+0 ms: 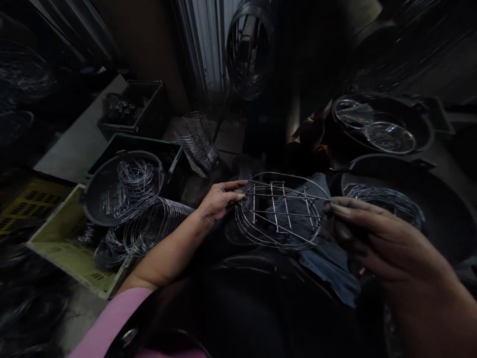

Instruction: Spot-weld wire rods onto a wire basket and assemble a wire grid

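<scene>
A round wire basket frame [276, 215], made of thin shiny rings and straight cross wires, is held out in front of me. My left hand [218, 201] pinches its left rim between thumb and fingers. On the opposite side, the closed fingertips of my right hand [372, 223] grip the wire at its right edge. Behind and below the frame lies a blue-grey cloth [328, 271] over a dark surface. The darkened fingers of my right hand partly hide the wire end there.
To the left, a yellow crate [55, 248] holds many wire rings, with a round tub [87, 199] of bent wires above it. A wire basket stack [197, 141] stands ahead. On the right are a dark basin [443, 209] with wire rings and another tub [425, 129] behind it.
</scene>
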Available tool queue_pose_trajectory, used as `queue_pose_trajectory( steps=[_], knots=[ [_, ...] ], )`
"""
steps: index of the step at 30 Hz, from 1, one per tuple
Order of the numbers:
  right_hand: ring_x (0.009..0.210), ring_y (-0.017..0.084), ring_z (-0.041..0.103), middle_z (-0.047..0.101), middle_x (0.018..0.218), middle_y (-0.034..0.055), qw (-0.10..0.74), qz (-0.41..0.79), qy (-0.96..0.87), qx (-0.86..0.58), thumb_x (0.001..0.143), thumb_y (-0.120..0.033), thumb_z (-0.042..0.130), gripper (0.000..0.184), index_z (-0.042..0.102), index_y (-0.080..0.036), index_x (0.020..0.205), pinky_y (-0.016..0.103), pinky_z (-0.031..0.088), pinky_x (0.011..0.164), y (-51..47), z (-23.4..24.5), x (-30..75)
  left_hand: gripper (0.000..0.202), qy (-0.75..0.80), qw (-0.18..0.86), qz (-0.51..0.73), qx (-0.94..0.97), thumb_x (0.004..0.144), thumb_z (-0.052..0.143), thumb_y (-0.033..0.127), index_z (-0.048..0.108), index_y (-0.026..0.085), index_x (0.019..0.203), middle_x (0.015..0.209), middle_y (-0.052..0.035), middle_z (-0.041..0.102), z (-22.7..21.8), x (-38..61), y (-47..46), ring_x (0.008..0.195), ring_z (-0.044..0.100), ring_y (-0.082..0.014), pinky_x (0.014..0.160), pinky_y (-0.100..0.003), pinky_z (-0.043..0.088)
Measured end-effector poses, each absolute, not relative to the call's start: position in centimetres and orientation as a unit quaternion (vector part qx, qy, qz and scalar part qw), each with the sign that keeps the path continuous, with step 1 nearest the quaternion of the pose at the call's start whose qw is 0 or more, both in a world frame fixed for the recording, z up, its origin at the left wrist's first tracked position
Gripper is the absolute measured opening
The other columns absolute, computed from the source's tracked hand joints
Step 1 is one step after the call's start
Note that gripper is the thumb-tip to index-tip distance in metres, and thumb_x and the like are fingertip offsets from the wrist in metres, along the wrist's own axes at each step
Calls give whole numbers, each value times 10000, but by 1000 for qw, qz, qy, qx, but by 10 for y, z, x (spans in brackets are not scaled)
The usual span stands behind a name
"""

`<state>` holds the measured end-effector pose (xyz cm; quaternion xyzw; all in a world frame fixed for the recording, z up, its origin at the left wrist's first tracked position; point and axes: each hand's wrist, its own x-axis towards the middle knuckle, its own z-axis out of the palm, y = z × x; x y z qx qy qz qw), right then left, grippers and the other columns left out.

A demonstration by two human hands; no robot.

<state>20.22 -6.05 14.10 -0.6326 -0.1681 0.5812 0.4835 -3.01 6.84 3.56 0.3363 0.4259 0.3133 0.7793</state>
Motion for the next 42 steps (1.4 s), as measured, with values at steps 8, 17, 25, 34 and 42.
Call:
queue_pose_trajectory(
  steps=[8,17,25,34,42],
  knots=[
    [326,77,432,572,493,23,479,493,-209,-696,567,-195,747,174,627,-132,676,143,327,295,-37,145,199,489,409,816,306,270,623,718,46,688,132,1103,790,-64,723,30,-33,62,642,662,-123,586,-201,493],
    [382,100,508,646,651,43,449,543,-223,-673,641,-200,750,300,637,-155,915,154,389,325,-33,110,218,543,327,874,322,160,639,665,46,646,181,1164,769,-35,718,11,-45,60,680,673,-132,658,-236,536],
    [347,141,530,657,619,46,446,632,-272,-573,572,-315,856,523,659,-233,1049,215,436,346,-57,115,224,460,353,866,289,207,652,688,14,672,132,1097,765,-42,712,15,-42,55,629,659,-109,624,-202,515],
    [380,77,476,636,602,28,535,568,-228,-583,569,-238,849,338,699,-199,869,166,413,368,-47,114,212,484,357,840,338,228,615,737,51,684,139,1088,716,-17,688,39,-45,50,571,608,-87,553,-184,478],
    [689,289,665,699,768,99,530,395,-333,-672,586,-528,839,312,756,-254,708,355,557,497,-84,165,202,239,251,758,429,423,581,730,140,777,151,815,842,-78,727,82,-76,38,731,662,-184,705,-298,535]
  ],
)
